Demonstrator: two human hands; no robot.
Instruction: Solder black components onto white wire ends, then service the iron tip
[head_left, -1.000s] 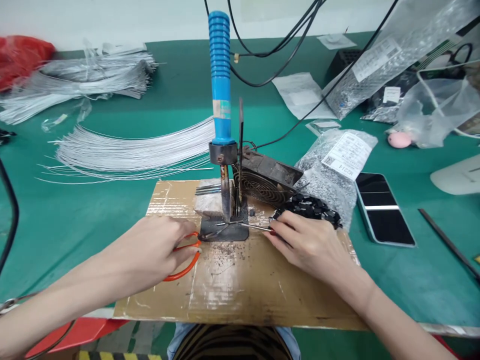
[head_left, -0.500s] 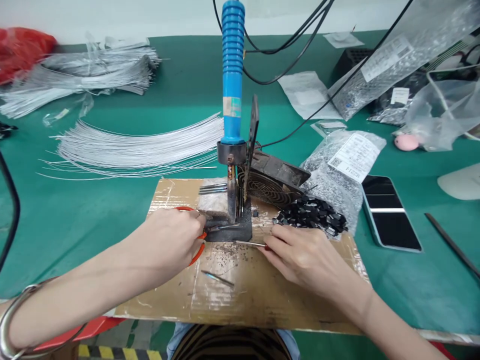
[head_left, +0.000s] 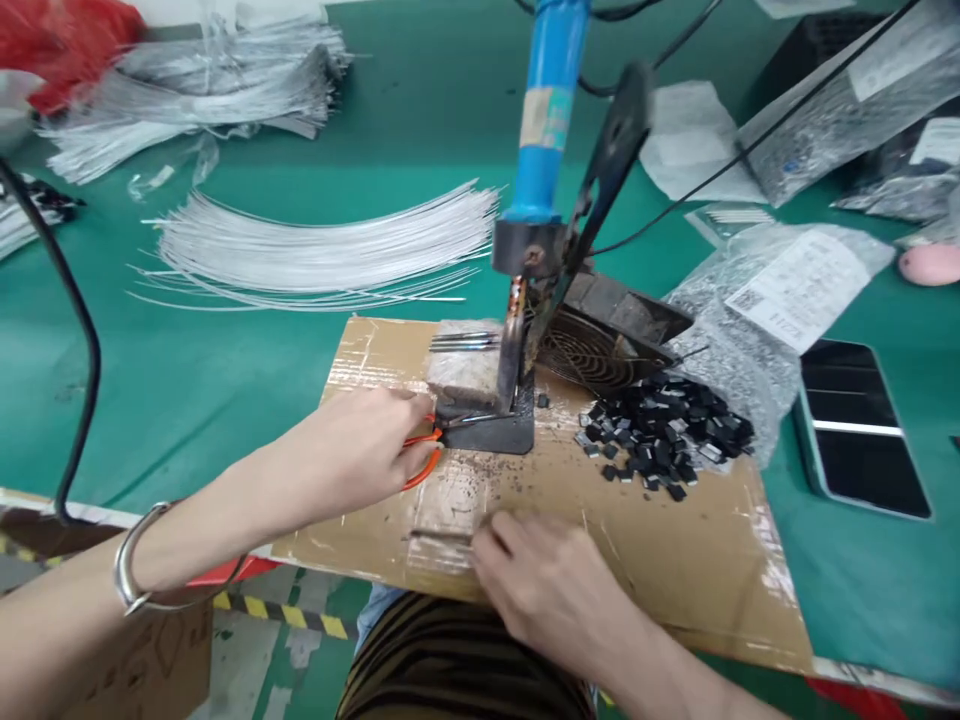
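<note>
My left hand (head_left: 375,440) is closed round the orange handles of a pair of scissors (head_left: 431,460). The scissor blades lie over the black base plate (head_left: 495,436), close to the lower end of the blue-handled soldering iron (head_left: 544,130), which stands upright in a metal stand. My right hand (head_left: 532,575), blurred by motion, is low over the front of the cardboard (head_left: 675,560). Its curled fingers meet the right end of a thin metal rod (head_left: 439,537). Several similar rods (head_left: 461,342) lie on a pale block (head_left: 461,380) beside the iron.
A heap of small black pieces (head_left: 667,430) lies on the cardboard, right of a dark fan (head_left: 600,345). White wires (head_left: 322,250) are spread at the back left. A phone (head_left: 862,430) and a labelled plastic bag (head_left: 787,290) are at the right. A black cable (head_left: 79,350) hangs at the left.
My right hand has moved from beside the black pieces down and left to the rod at the cardboard's front. The left hand keeps the scissors by the base plate. The view has shifted and tilted.
</note>
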